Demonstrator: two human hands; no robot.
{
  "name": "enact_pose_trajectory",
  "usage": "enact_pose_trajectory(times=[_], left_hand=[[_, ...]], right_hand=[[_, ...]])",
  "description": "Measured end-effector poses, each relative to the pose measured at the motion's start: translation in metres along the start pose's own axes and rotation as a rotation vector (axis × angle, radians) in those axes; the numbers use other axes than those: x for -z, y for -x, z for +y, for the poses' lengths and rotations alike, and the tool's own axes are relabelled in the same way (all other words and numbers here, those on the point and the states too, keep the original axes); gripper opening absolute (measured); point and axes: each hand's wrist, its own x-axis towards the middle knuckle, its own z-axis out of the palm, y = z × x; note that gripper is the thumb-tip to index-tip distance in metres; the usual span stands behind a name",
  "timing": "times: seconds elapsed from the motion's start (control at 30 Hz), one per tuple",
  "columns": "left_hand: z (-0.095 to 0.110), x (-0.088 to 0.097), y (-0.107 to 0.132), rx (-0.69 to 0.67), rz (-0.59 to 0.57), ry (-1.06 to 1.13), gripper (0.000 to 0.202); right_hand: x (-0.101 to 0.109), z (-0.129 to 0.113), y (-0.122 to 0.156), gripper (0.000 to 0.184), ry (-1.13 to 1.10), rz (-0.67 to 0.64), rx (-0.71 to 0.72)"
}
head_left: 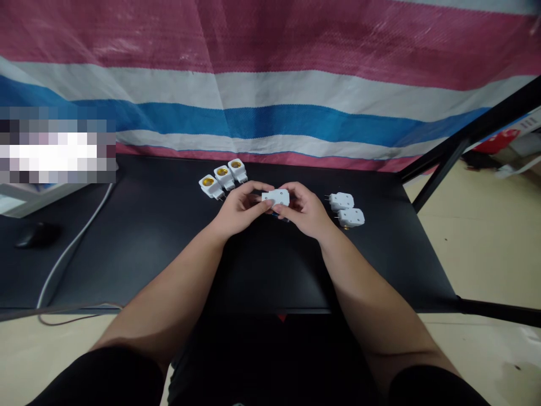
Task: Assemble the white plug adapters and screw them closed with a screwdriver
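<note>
Head camera: fingers and thumbs of the left hand (237, 211) and right hand (307, 211) grip a white adapter (276, 197) between them, its dotted face up, over the middle of the black table (274, 270). Both thumbs sit at its near side (a scrap of blue shows just below, too small to make out). Near the left hand, three white sockets (227, 181) in a slanting row show gold-lined openings. Just beyond the right hand lie two white plugs (351, 217), prongs pointing left. Farther out are a black mouse (38, 235), a pale cable (80, 238) and, behind, a striped sheet (270, 121).
</note>
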Motion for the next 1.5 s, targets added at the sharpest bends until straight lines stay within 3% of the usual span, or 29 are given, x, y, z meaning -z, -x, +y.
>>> enact_pose_trajectory(times=[0.27,0.37,0.57,0.7,0.9,1.13,1.33,1.5], left_hand=[[0.001,0.003,-0.001,0.032,0.045,0.035,0.038],[0.002,0.005,0.0,0.059,0.027,0.018,0.047],[0.005,0.003,0.002,0.031,-0.032,-0.021,0.075],[0.005,0.003,0.0,0.126,-0.081,0.091,0.066],[0.004,0.002,0.0,0.191,0.087,0.123,0.051],[-0.006,-0.001,0.0,0.265,0.155,0.085,0.055],[0.003,0.003,0.0,0.329,0.17,-0.047,0.055],[0.005,0.003,-0.001,0.35,0.18,-0.034,0.046]], right_hand=[[-0.004,-0.004,0.002,0.046,0.055,0.048,0.075],[-0.004,-0.002,0.003,0.05,0.055,0.055,0.1],[-0.007,-0.004,0.005,0.036,0.03,0.075,0.174],[-0.013,-0.007,0.006,0.045,0.028,0.119,0.253],[-0.02,-0.002,0.006,0.058,0.142,0.136,0.288],[-0.024,0.001,0.002,0.039,0.341,0.215,0.256],[-0.026,-0.002,-0.002,0.018,0.37,0.259,0.291],[-0.027,0.005,-0.004,0.024,0.332,0.273,0.253]])
